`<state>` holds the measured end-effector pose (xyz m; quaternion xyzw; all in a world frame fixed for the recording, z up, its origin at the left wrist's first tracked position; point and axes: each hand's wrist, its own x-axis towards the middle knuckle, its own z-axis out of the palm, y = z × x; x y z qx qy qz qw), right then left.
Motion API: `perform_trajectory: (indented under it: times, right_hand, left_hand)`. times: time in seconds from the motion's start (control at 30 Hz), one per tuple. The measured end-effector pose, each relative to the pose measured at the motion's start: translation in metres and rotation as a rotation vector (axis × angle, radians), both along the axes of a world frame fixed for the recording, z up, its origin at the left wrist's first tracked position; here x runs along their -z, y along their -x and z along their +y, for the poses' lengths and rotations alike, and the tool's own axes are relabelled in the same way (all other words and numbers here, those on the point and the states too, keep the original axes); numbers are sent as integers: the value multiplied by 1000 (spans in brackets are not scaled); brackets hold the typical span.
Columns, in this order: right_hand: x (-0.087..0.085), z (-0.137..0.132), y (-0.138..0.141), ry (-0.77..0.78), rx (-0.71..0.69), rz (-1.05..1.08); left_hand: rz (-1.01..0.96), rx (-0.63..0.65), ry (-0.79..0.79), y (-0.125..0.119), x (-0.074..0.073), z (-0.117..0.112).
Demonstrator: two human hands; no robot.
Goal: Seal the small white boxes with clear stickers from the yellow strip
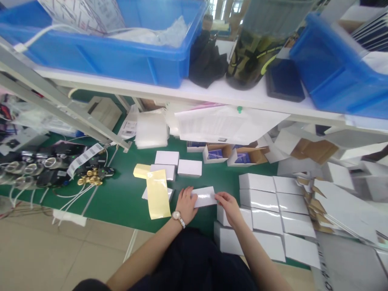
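Note:
My left hand (185, 204) and my right hand (229, 206) both grip a small white box (205, 197) just above the green table (121, 194), one hand at each end. A watch sits on my left wrist. A yellow strip of backing paper (157, 194) lies just left of my left hand. Three closed white boxes (177, 165) lie beyond the held box. Rows of closed white boxes (273, 202) are stacked right of my right hand.
Open cardboard-lined boxes (236, 155) stand at the back under a white shelf (212, 95) carrying blue bins (115, 44). Cables, brass fittings (91, 178) and metal parts lie at the left. Flat box blanks (342, 206) pile up at the right.

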<state>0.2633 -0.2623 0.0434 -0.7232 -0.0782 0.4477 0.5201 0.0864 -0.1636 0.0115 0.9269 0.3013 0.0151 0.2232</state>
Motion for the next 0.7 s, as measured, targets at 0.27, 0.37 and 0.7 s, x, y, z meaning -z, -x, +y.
perform_trajectory:
  times: [0.27,0.37,0.7]
  right_hand:
    - [15,8,5,-48,-415,-331]
    - [22,10,7,-57,-534,-402]
    - [39,15,16,17,-632,-579]
  left_hand:
    - [-76,195,32,8,1,30]
    - [-113,215,46,10,10,28]
    - [-210,178,13,8,31,22]
